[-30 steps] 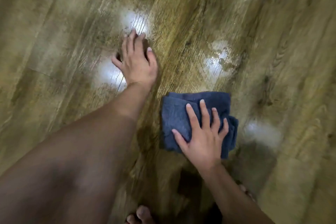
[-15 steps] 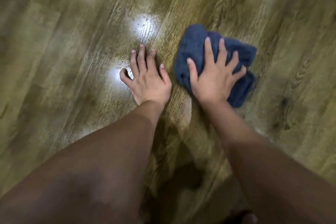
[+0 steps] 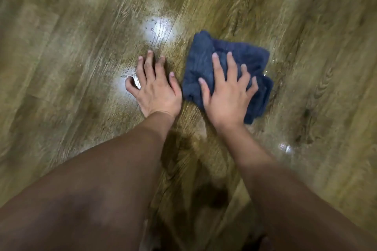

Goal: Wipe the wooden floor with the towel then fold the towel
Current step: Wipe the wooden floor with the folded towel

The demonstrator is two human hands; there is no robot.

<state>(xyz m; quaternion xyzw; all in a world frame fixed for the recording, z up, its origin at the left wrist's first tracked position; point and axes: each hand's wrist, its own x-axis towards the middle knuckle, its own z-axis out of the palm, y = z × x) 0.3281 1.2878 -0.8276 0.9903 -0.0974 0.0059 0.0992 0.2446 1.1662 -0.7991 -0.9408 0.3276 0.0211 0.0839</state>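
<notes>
The right hand (image 3: 226,96) lay palm down on the towel (image 3: 244,57), its fingers spread apart and pressing the cloth flat against the floor (image 3: 71,47), with nothing curled round it. The towel was dark blue and bunched into a loose, creased wad, and it sat under and beyond that hand, sticking out past the fingertips and to the right of the palm. The left hand (image 3: 157,89) rested flat on the bare boards just beside the towel, its fingers straight and a little apart, the thumb held out to the left, and it gripped nothing. The little finger side of that hand came close to the towel's left edge, though whether the two touched could not be told. Both forearms reached down from the bottom of the view. The floor was brown wood-grain planks running on a slant, with two bright patches of reflected light (image 3: 159,28) near the left hand's fingertips and small shiny wet specks to the right of the towel.
</notes>
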